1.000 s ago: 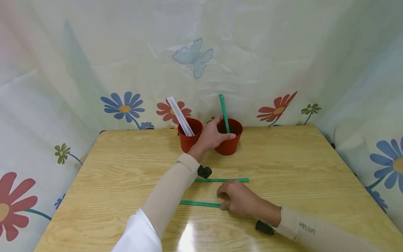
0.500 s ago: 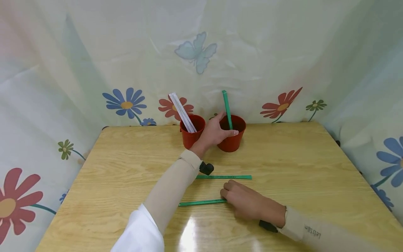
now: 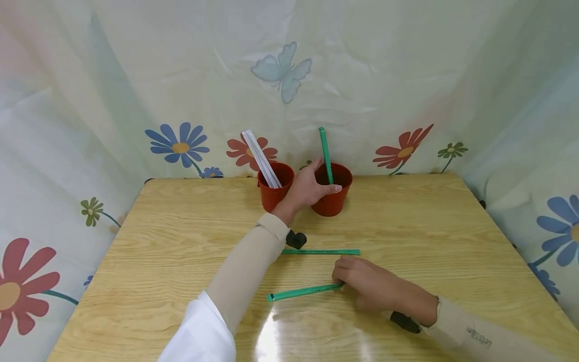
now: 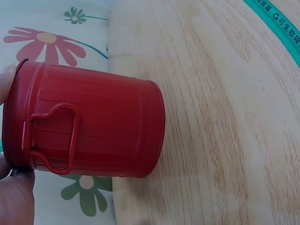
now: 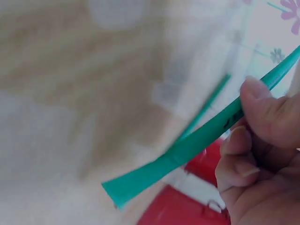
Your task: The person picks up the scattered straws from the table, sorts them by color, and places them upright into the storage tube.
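My left hand holds the rim of the right red bucket, thumb at the front; the bucket's side and folded handle show in the left wrist view. One green wrapped straw stands leaning in this bucket. Nearer the front, my right hand pinches the right part of another green wrapped straw between thumb and fingers; the right wrist view shows the straw crossing the fingertips. Whether its left end touches the table is unclear. A third green wrapped straw lies flat behind the right hand.
Left of the held bucket stands a second red bucket with white wrapped straws leaning in it. Both are near the back edge of the wooden table. A flowered curtain hangs behind and at the sides.
My right hand has taken hold of the front green wrapped straw and drawn it to the right, tilting it. My left hand has stayed on the bucket; the head view has shifted slightly.
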A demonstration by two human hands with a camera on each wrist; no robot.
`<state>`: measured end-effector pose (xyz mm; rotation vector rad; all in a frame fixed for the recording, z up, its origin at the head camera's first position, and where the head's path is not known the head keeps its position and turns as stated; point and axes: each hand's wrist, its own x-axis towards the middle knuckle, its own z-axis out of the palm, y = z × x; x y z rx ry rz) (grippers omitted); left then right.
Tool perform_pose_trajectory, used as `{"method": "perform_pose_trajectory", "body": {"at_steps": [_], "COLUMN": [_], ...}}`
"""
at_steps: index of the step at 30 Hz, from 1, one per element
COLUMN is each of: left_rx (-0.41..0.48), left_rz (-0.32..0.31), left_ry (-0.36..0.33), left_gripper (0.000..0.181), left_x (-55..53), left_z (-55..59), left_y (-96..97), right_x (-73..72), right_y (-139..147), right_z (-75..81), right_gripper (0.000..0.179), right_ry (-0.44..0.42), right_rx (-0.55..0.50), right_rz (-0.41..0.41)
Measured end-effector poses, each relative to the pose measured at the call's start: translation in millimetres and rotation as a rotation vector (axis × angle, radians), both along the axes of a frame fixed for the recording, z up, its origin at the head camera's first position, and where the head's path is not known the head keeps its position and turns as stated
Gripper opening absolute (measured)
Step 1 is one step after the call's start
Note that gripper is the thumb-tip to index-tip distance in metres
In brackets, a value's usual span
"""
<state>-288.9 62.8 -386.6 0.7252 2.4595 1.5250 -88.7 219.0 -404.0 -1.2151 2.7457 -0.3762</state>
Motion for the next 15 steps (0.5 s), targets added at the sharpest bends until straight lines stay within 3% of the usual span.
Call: {"method": "perform_pose_trajectory", "body": {"at_steps": [3,12,15], "left_rx": [-0.002,0.009,-0.003], "left_rz": [-0.006,-0.004,-0.004], "left_ry": [0.011,0.035,0.04], "left_gripper": [0.094,0.093,0.095], "left_x": [-0.2,-0.4,-0.6], "left_z": [-1.5,-1.1,-1.1], "left_y": [0.2,-0.4,-0.9], "right_x": [-1.9,-18.0,-26.1], "right_y": [9.1,21.5,22.8], "right_z": [6.2,36.8,46.2], "right_gripper": [0.031,0.034,0.025], "right_ry": [-0.035,0.133,0.18], "right_rx": [-0.099,-0.382,-0.468], "right_rz": [-0.026,-0.03,-0.042]}}
